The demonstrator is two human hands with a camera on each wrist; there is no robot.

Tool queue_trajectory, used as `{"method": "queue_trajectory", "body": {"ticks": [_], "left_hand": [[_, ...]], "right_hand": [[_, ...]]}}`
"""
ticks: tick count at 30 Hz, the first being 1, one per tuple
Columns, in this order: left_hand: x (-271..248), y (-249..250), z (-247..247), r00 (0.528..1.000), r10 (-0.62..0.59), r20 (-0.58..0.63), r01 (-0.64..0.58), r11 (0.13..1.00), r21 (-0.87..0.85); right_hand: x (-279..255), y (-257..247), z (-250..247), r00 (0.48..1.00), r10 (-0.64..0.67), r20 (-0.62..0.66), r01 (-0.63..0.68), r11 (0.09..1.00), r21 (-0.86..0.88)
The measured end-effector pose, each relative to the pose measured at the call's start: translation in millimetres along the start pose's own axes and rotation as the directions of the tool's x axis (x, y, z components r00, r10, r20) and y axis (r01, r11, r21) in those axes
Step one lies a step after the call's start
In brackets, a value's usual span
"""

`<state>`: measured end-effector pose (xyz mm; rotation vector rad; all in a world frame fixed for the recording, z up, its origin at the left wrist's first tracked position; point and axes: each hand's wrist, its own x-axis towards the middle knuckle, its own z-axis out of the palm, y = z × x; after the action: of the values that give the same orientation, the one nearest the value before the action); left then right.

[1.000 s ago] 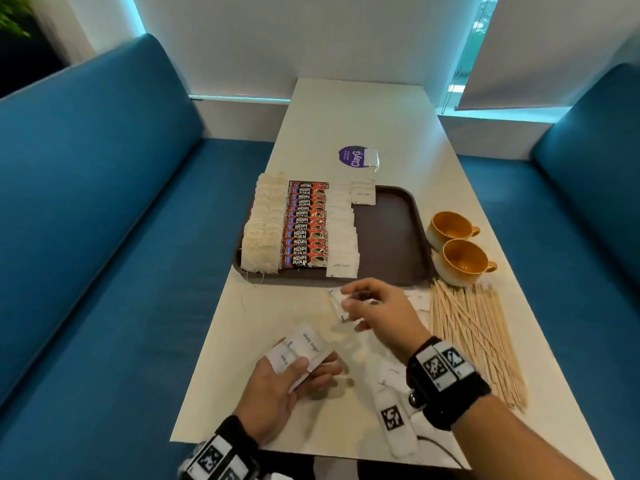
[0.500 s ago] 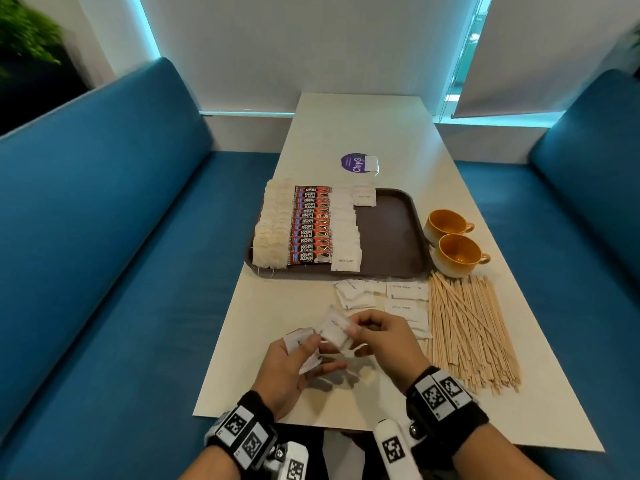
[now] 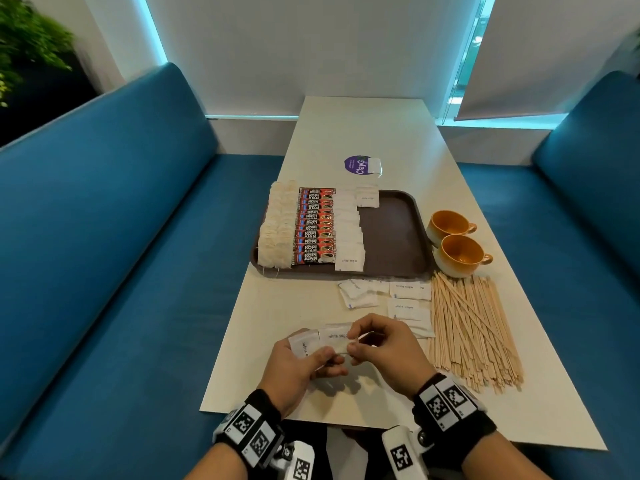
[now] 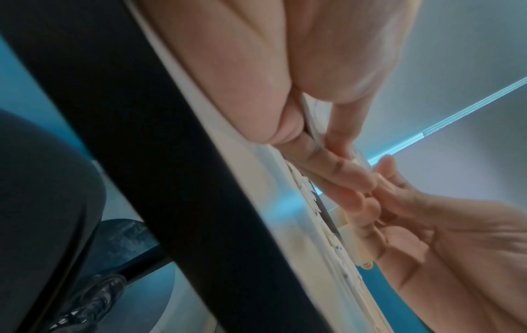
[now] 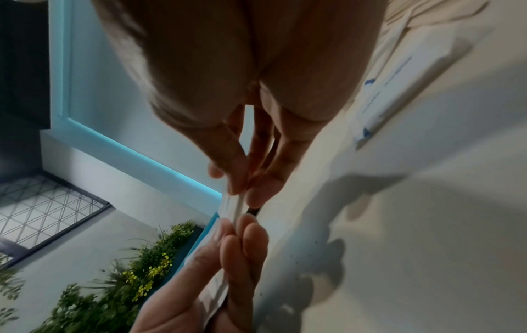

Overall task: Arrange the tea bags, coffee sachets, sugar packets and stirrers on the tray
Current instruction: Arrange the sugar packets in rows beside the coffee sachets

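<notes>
A brown tray holds a column of tea bags, a column of red coffee sachets and a column of white sugar packets. More loose sugar packets lie on the table in front of the tray. A pile of wooden stirrers lies at the right. Near the table's front edge my left hand holds a small stack of sugar packets. My right hand pinches the stack's right end. In the left wrist view the packets sit edge-on between thumb and fingers.
Two orange cups stand to the right of the tray, just behind the stirrers. A purple round sticker lies on the table beyond the tray. Blue benches flank the long white table.
My right hand came back from the loose packets with a sugar packet and brought it to the stack in my left hand. Both hands now meet near the front edge.
</notes>
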<state>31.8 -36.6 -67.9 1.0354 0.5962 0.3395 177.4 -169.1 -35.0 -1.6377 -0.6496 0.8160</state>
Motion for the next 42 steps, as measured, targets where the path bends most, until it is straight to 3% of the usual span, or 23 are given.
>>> {"method": "queue_trajectory", "body": {"ticks": [12,17,22,28,35,38,42], "left_hand": [[4.1,2.3,-0.7,0.998,-0.065,0.014,0.066,0.997,-0.032],[3.0,3.4,-3.0,0.998,-0.043,0.036,0.046,0.994,-0.1],[8.3,-5.0,-8.5,1.0,0.012,-0.007,-0.012,1.0,0.0],[9.7,-1.7,-6.5,1.0,0.007,-0.003,-0.007,0.998,-0.064],[11.4,-3.5,-8.7,1.0,-0.007,-0.004,0.007,0.991,-0.135],[13.4,-2.8,-7.9,1.0,-0.001,-0.006,0.001,0.989,-0.146],[17.4,-2.4,-7.8,0.998,-0.019,0.067,0.031,0.984,-0.177]], "right_hand": [[-6.7,-9.5,-3.6,0.996,0.015,0.085,-0.013,0.999,-0.03],[-3.2,-6.4,-3.8,1.0,-0.015,0.015,0.015,1.0,0.001],[1.5,-2.7,-12.6,1.0,-0.011,-0.018,0.012,0.999,0.03],[9.7,3.6,-16.3,1.0,0.022,0.006,-0.022,0.999,-0.024],[26.7,-8.7,-13.3,0.995,0.029,0.099,-0.032,0.999,0.035],[38.4,-16.9,-16.4,0.99,0.025,0.136,-0.02,0.999,-0.036],[81.0,-43.7,-40.6,0.999,-0.026,0.028,0.028,0.997,-0.074]]}}
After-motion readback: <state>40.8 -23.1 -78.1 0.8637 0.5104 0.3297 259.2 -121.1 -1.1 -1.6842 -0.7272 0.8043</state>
